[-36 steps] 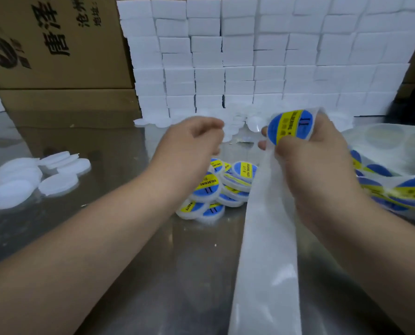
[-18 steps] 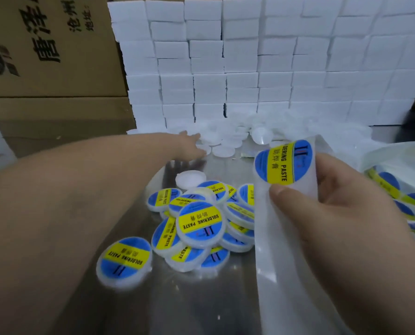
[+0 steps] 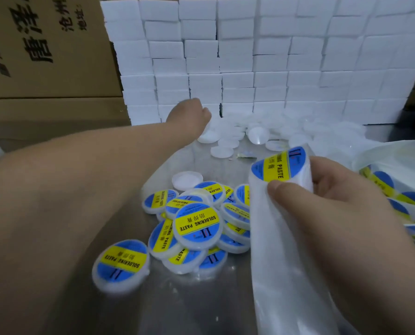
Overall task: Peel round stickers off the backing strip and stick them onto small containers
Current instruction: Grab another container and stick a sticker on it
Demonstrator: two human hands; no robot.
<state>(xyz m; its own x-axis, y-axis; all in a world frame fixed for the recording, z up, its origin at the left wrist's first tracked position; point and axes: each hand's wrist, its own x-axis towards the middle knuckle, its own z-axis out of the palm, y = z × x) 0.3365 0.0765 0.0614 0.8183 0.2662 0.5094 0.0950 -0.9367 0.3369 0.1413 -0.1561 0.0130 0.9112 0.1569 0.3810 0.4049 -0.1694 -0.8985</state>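
Note:
My right hand [image 3: 334,197] pinches the white backing strip [image 3: 281,262], thumb on its front. A round blue and yellow sticker [image 3: 280,166] sits at the strip's bent top end. My left hand [image 3: 189,114] is stretched far back, with the fingers curled down onto a plain white container [image 3: 207,136] at the edge of a heap of unlabelled containers [image 3: 262,134]. A pile of labelled containers [image 3: 196,221] lies in the middle of the metal table [image 3: 189,305]. One labelled container [image 3: 120,263] lies apart at the front left.
A wall of white blocks [image 3: 250,68] stands behind the heap. Cardboard boxes [image 3: 44,44] fill the back left. More of the sticker strip [image 3: 395,189] is looped at the right edge. One plain white container [image 3: 187,181] lies behind the labelled pile.
My left hand has reached from near the strip out to the white containers at the back. The view has moved in closer, and my right hand still holds the strip.

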